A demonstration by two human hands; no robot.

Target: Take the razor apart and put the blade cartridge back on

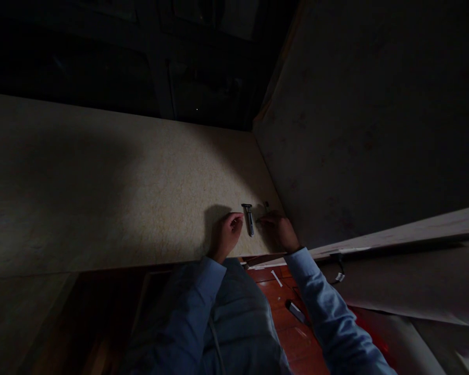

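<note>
A slim dark razor [250,221] lies on the pale stone-patterned ledge [172,192], its wide head towards the far side. Just left of it is my left hand [230,233], fingers curled in towards the thumb, with nothing visible in them. On the razor's other side, my right hand [280,230] rests low over the ledge in shadow. Its fingertips are drawn together and point at the handle, apart from it; whether they pinch something small is too dark to make out. A small dark piece [267,204] lies just beyond the right fingers.
A wall [367,125] rises close on the right, and a dark window [113,67] stands behind the ledge. Below the front edge, a white strip [276,278] and a dark-and-grey object [297,311] lie on the reddish floor [293,344]. A cable with a tag [340,276] hangs at right.
</note>
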